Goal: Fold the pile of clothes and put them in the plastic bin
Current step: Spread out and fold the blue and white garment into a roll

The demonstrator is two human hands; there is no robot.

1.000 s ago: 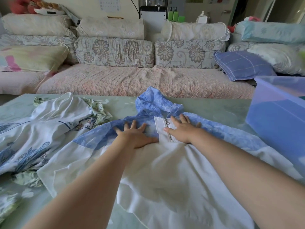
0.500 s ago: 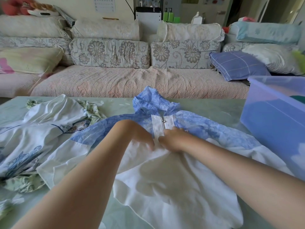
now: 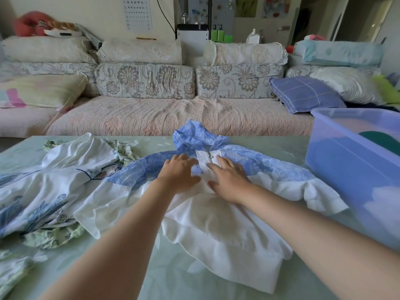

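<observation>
My left hand (image 3: 178,173) and right hand (image 3: 229,179) lie flat, fingers spread, pressing the blue-and-white hooded jacket (image 3: 216,230) on either side of its zip (image 3: 209,158) on the green table (image 3: 173,278); the plastic bin (image 3: 346,169) stands just to its right, unfolded clothes (image 3: 43,191) heaped to its left

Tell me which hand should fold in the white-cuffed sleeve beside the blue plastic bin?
Probably right: the right hand lies nearer the white-cuffed sleeve; the left hand sits across the white zip.
</observation>
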